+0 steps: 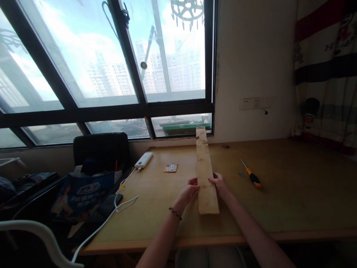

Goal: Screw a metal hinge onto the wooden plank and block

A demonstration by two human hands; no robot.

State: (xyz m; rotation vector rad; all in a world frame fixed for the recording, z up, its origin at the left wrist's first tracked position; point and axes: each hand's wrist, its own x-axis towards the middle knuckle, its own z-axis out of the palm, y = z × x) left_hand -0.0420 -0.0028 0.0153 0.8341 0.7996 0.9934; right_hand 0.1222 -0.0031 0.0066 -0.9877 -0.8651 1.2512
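Wooden board point(204, 160): between both hands, over the counter point(301, 208), long axis near 12 o'clock.
Left hand point(190, 190): gripping 9-o'clock edge.
Right hand point(219, 183): gripping 3-o'clock edge, equally near.

The wooden plank point(205, 160) is showing pale tan, with brown blotches mottling its far end. The worktop point(292, 193) is glowing a dull yellow-brown. The screwdriver point(253, 179) is pairing yellow with black on its handle, its shaft looking silvery; the screws point(241, 174) are appearing grey. The power bank point(143, 160) is gleaming white. The printed bag point(89, 197) is displaying white lettering on blue. The curtain point(323, 70) is wearing broad red, off-white and near-black bands, while the window frame point(106, 113) is reading black.
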